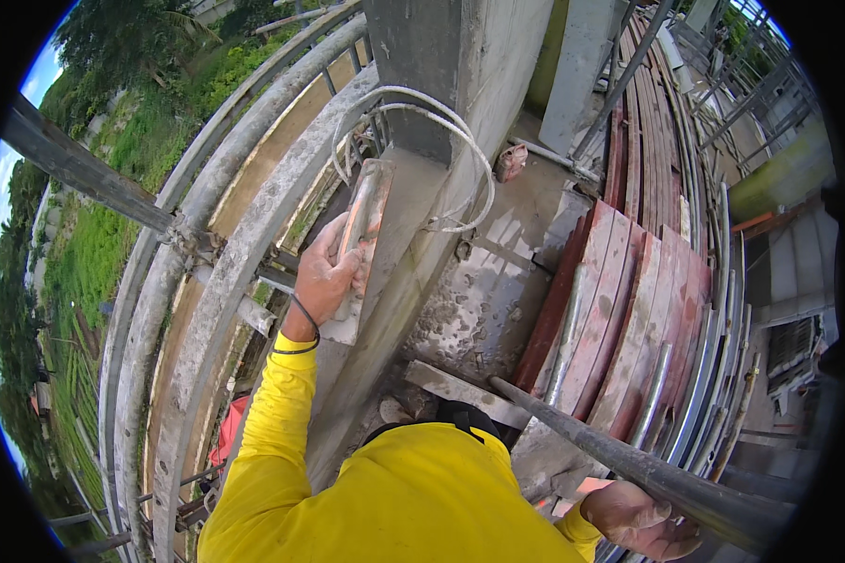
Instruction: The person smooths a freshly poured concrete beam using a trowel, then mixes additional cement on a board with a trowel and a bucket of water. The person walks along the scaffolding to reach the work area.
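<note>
My left hand (327, 274) is closed around the handle of a plastering float (374, 202), a long rectangular tool smeared with grey cement and showing orange patches. The float rests along the top of a grey concrete ledge (399, 225), beside the foot of a concrete column (413, 75). A dark band circles my left wrist. At the lower right, my right hand (640, 522) is held palm up with loosely bent fingers, holding nothing. It is close to a slanting metal pole (638, 460); whether it touches the pole, I cannot tell.
A loop of white cable (486, 178) hangs by the column. Scaffold pipes (174, 235) run along the left, with greenery below. Stacked reddish planks (620, 310) and metal tubes lie to the right. The wet, cement-spattered floor (474, 305) lies between ledge and planks.
</note>
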Available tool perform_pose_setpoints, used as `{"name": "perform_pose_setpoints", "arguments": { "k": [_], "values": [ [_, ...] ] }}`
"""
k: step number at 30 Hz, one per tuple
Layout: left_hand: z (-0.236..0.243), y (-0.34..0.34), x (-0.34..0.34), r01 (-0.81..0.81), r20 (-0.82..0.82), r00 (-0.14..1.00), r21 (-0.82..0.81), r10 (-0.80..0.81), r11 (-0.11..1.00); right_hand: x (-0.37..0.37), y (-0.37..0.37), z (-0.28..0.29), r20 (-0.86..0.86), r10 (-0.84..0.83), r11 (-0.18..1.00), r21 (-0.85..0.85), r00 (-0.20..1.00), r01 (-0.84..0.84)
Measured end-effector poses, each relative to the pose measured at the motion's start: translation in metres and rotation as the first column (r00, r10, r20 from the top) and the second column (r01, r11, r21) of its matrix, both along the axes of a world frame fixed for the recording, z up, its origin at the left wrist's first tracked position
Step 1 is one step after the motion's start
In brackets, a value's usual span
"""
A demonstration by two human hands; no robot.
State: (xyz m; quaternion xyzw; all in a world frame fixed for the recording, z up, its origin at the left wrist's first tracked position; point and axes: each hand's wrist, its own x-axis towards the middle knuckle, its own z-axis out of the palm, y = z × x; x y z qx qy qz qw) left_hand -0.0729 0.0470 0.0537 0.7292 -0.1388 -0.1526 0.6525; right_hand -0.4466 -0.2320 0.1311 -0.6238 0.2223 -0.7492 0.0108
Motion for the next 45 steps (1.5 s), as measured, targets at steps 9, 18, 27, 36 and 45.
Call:
{"name": "perform_pose_setpoints", "arguments": {
  "k": [9, 18, 27, 36, 45],
  "values": [
    [-0.067, -0.107, -0.023, -0.354, 0.555, 0.809, 0.197, 0.194, 0.914, -0.025, -0.007, -0.022, 0.056, -0.013, 0.923, 0.384, 0.998, -0.009],
    [-0.079, -0.158, -0.005, -0.45, 0.38, 0.854, 0.196, 0.355, 0.871, -0.007, 0.004, -0.01, -0.093, -0.094, 0.961, 0.251, 0.991, 0.114],
    [-0.076, -0.102, -0.021, -0.399, 0.397, 0.85, 0.059, 0.346, 0.915, -0.004, 0.015, 0.016, -0.014, -0.031, 0.945, 0.325, 0.999, 0.034],
    [-0.06, -0.035, 0.038, -0.07, 0.502, 0.843, 0.458, -0.193, 0.886, -0.029, -0.007, -0.027, 0.031, 0.108, 0.914, 0.391, 0.994, -0.111],
    [-0.074, -0.031, 0.072, -0.023, 0.481, 0.843, 0.482, -0.243, 0.876, -0.021, -0.002, -0.008, -0.027, 0.127, 0.93, 0.35, 0.992, -0.109]
  ]
}}
